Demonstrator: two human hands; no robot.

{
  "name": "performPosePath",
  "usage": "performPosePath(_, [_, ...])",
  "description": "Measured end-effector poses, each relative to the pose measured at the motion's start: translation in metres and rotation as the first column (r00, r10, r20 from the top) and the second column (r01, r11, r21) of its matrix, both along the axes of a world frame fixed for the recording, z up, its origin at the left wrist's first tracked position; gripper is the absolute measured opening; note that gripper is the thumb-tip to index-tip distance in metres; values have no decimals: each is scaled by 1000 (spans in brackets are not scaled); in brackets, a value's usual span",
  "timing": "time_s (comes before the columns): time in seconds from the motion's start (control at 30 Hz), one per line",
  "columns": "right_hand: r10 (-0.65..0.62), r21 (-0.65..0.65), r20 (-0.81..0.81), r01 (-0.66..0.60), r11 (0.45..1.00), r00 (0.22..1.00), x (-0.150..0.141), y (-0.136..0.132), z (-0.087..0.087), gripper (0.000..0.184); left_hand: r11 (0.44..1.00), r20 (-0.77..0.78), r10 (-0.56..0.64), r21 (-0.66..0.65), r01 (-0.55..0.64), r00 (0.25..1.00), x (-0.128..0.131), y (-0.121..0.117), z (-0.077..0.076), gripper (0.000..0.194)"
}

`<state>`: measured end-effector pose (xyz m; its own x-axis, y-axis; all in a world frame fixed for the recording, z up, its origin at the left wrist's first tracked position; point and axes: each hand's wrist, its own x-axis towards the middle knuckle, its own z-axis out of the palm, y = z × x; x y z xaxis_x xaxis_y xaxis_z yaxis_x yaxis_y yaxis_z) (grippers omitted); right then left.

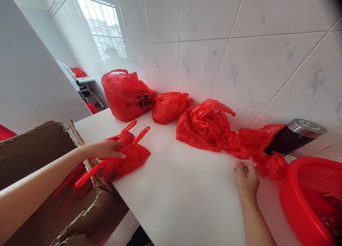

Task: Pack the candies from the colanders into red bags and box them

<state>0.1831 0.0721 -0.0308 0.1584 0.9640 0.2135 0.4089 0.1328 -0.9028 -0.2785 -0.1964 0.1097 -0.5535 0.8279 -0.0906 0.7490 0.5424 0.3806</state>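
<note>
Presently, left hand (pixel 113 150) lies on a red bag (pixel 136 158) straddling cardboard box (pixel 37 135) and bench (pixel 187 192) (grip clamped or not: cannot tell); right hand (pixel 247 178), grip curled together, near red basket (pixel 296 199).

This looks like a small packing room or light workshop, though a utility corner at home cannot be ruled out. Glossy, marble-patterned tiles (pixel 203 21) cover the wall at twelve o'clock, mirroring a barred window (pixel 103 20) around eleven. A plain grey partition (pixel 32 61) stands at ten o'clock; just past its edge are a second table (pixel 87 79) and part of another person (pixel 66 72). Red plastic bags (pixel 120 96) line the white surface (pixel 181 192), with a cardboard box (pixel 29 142) at eight o'clock and a perforated basket (pixel 295 196) at four.
</note>
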Motion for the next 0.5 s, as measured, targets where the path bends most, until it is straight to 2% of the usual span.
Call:
performPosePath(0.1, [11, -4, 5, -11, 1000, 1000, 1, 0, -1, 28, 994, -25, -73, -86, 70, 997, 4, 0, -7, 38])
performPosePath(0.2, [17, -4, -9, -17, 1000, 1000, 1, 1, -3, 29, 999, -156, -15, -46, 8, 988, -11, -3, -7, 31])
performPosePath(0.3, [6, -18, -5, -7, 1000, 1000, 1, 1, -3, 31, 998, -248, 55, 24, -51, 967, -29, -4, -14, 42])
performPosePath(0.37, [7, -17, -2, -8, 1000, 1000, 1, 1, -2, 30, 998, -235, 49, 42, -41, 971, -40, -2, -22, 51])
performPosePath(0.5, [21, 11, -7, -21, 1000, 1000, -1, -1, 3, 30, 997, -167, 33, 76, -21, 985, -59, 6, -32, 50])
